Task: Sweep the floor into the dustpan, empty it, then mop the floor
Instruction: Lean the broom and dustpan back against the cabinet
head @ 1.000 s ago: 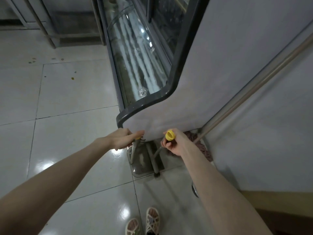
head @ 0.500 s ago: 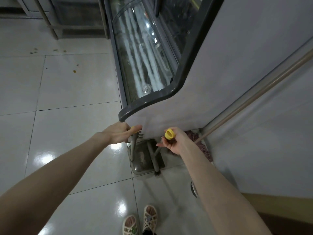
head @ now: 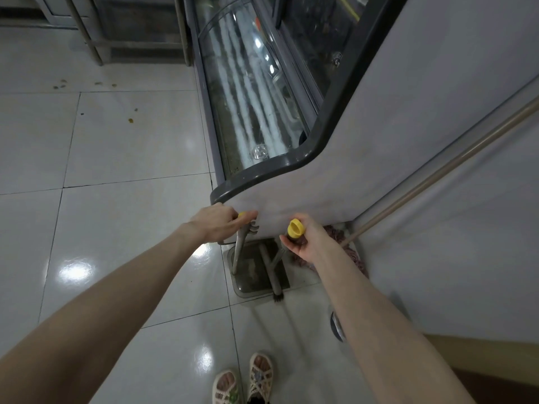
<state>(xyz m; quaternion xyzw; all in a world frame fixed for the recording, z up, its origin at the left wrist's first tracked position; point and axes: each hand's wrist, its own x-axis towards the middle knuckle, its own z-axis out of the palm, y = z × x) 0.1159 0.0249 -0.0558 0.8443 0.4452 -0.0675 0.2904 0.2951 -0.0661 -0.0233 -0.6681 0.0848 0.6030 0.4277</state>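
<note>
A: What could go wrong from here?
B: Tight spot. The dustpan sits on the floor right under the display case corner, w/ the mop leaning in the gap just beside it. Yank the handles up & they prob knock the case edge, or the broom catches the mop & tips it over
A: Grips ok?
B: left hand is wrapped over the dustpan handle top, grip closed round it, looks firm. right hand only pinches the broom handle just below its yellow cap, so that one could slip or swing
A: Where's the gear vs the grips?
B: Handles run down & away from both hands; pan + brush are at the bottom, between the feet & the case. Crumbs are well apart, far left, so not swept yet imo
</note>
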